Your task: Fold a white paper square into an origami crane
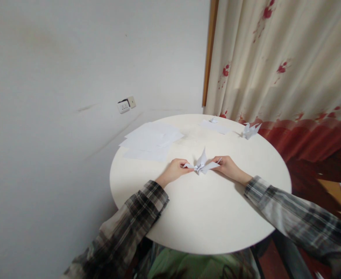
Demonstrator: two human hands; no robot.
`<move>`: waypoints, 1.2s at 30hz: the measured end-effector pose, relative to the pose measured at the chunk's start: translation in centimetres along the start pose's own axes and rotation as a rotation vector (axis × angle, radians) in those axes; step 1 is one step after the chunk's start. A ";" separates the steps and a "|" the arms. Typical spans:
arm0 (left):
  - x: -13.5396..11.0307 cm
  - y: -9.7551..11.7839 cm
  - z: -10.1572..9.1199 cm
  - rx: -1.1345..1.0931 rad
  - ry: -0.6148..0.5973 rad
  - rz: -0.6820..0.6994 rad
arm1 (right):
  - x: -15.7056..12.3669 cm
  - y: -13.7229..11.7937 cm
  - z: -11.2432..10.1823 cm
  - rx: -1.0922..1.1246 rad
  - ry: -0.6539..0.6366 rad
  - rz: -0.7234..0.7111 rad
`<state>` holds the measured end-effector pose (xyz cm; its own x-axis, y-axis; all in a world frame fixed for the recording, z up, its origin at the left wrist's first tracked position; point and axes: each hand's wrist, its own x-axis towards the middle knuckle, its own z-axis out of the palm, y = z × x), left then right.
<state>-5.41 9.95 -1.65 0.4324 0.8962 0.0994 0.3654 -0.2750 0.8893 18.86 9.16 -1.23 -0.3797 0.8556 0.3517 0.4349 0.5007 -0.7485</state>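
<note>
A white folded paper crane (202, 164) is stretched between my two hands over the round white table (208, 217). My left hand (176, 170) pinches its left tip between thumb and fingers. On the other side, my right hand (228, 167) grips the right end, with a thin folded point sticking up by the fingers. One wing of the crane stands upright in the middle. Parts of the fingers of both hands are hidden behind the paper and the knuckles.
Loose white sheets (150, 139) overlap at the table's back left. A second paper crane (249, 131) stands at the back right. A smaller folded piece (214, 120) rests by another sheet (217, 127) at the far edge. Wall and curtain (263, 69) border the table.
</note>
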 end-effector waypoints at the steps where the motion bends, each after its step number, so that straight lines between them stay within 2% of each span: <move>1: 0.0 0.0 0.0 0.001 -0.002 0.001 | 0.0 0.1 0.0 0.007 -0.005 0.019; 8: 0.3 -0.6 0.0 -0.031 -0.006 -0.001 | 0.2 0.4 0.1 0.069 0.018 0.067; 15: 0.5 0.7 0.5 -0.177 0.087 -0.007 | 0.5 -0.2 0.2 0.013 0.090 0.050; 20: 0.8 1.3 0.3 -0.162 0.186 0.027 | 0.9 -0.4 -0.9 -0.063 0.215 0.013; 24: 1.3 1.2 0.2 -0.181 0.190 0.003 | 1.6 1.6 -3.6 -0.135 0.344 -0.004; 28: 1.6 1.6 0.3 -0.184 0.188 0.003 | 1.8 4.8 -7.5 -0.269 0.488 -0.042; 30: 1.7 2.0 0.4 -0.175 0.188 -0.010 | 1.5 6.3 -9.6 -0.370 0.613 -0.054; 33: 1.6 2.7 0.4 -0.161 0.187 -0.041 | 0.9 8.3 -12.6 -0.497 0.872 -0.016; 36: 1.6 3.1 0.4 -0.146 0.194 -0.060 | 0.0 10.0 -15.2 -0.589 1.031 0.057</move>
<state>-3.25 10.37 1.11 0.2420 0.9633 0.1161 0.2564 -0.1789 0.9499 35.57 16.12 -0.17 0.3714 0.4460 0.8144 0.8407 0.2107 -0.4988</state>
